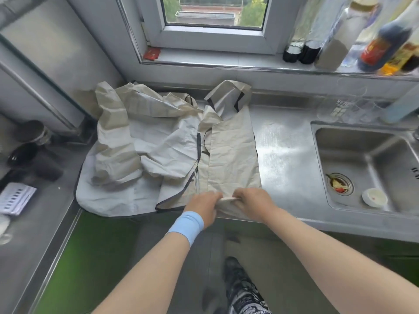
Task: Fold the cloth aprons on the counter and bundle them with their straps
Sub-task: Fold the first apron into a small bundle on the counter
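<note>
From my head camera, my left hand (202,206), with a pale blue wristband (186,224), and my right hand (252,201) both pinch a thin cream strap (227,198) stretched between them at the near edge of the steel counter (283,155). The strap lies on a long folded beige cloth apron with dark trim (231,152). Just left of it, a crumpled heap of more beige aprons (140,141) touches it. A steel sink (362,155) sits well to the right
</note>
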Available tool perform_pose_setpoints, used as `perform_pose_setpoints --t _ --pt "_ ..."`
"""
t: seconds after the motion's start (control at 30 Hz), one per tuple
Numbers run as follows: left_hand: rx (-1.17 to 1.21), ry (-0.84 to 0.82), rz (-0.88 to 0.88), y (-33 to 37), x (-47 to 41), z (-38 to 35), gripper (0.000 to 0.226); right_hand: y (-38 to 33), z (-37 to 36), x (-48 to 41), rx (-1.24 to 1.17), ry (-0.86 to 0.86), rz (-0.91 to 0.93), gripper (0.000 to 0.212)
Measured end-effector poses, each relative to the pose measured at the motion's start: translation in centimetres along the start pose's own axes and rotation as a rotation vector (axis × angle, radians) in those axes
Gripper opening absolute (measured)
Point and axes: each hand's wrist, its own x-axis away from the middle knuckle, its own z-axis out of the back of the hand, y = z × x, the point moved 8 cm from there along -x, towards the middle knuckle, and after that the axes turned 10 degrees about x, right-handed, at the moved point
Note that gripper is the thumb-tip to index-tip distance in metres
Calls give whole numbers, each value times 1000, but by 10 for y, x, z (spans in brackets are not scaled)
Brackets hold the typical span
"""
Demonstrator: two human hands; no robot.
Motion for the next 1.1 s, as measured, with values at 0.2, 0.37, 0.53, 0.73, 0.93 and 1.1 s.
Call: perform_pose_setpoints --t 0.2,0.37,0.53,0.73,0.93,1.1 --pt "153 -244 149 10 -10 49 30 17 44 -2 -130 -465 -65 19" --pt "243 -357 160 24 -32 87 32 42 90 -16 -231 -536 -120 21" --pt "349 -22 188 10 -73 125 22 69 109 -66 -287 -236 -189 19" --pt "320 120 218 -9 -121 121 39 84 96 -107 -166 80 -152 80" --pt "88 67 176 -22 -158 108 40 87 45 -131 109 -274 -3 42" --pt "261 220 230 -41 -195 151 23 105 94 -189 -27 11 -100 31"
